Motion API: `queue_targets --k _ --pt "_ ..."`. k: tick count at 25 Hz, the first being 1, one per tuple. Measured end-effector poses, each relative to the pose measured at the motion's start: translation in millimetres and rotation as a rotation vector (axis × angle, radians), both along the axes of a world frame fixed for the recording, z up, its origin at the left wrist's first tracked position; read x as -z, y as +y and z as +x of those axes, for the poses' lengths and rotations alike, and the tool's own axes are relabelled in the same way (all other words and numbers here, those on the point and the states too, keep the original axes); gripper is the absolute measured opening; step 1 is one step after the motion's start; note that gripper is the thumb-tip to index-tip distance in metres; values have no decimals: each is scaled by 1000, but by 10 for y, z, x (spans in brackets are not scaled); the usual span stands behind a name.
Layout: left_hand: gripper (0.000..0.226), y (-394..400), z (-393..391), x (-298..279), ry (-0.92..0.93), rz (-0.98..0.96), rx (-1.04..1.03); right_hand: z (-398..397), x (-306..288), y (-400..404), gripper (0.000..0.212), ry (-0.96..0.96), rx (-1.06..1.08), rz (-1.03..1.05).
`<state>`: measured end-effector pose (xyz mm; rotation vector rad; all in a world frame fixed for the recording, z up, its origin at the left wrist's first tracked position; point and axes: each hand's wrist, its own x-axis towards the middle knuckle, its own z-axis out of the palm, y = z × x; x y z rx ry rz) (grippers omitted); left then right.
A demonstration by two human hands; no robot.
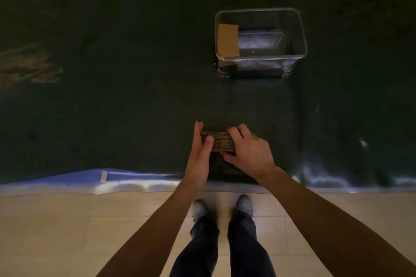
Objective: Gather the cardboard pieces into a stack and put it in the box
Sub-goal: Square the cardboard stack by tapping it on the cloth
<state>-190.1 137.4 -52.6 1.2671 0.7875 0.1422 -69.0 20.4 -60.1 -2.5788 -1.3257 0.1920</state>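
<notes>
A stack of brown cardboard pieces (218,141) stands on edge on the dark table near its front edge, its corrugated side facing me. My left hand (201,153) presses flat against the stack's left end, thumb on its front. My right hand (248,149) grips the stack's right end, fingers over the top and thumb below. A clear plastic box (299,29) sits farther back on the table, to the right. One cardboard piece (227,39) leans inside the box against its left wall.
The dark table cover (112,96) reaches to a wrinkled bluish front edge (135,181). A small pale object (104,176) lies on that edge at the left. Below are beige floor tiles (67,231) and my shoes (222,207).
</notes>
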Motion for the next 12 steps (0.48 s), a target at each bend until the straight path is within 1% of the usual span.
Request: queue_targets --k 1,2,3,5,6,7,8,9,10,12 --pt "80 32 -39 -13 19 111 78 0 2 -2 55 -6 -3 1" --pt "82 54 -71 -40 38 274 152 5 0 -9 55 -13 -3 3" --pt "84 80 -104 -57 57 511 215 11 -1 -12 54 -18 -5 4" --pt "88 115 -182 -34 79 1088 340 8 7 -12 55 -25 -9 4" --pt "88 104 -215 -12 83 1301 415 4 12 -11 55 -34 -9 4" --pt "89 78 -232 6 111 1425 510 4 15 -9 55 -44 -10 2" --pt "89 59 -243 23 165 1475 608 4 17 -5 56 -50 -9 -2" --pt "91 56 -242 39 219 1487 678 6 20 0 57 -53 -9 -6" --pt "91 61 -236 39 250 1494 701 7 22 1 57 -60 -7 -5" --pt "87 70 -181 -3 239 1484 640 14 20 -4 56 -64 -6 5"
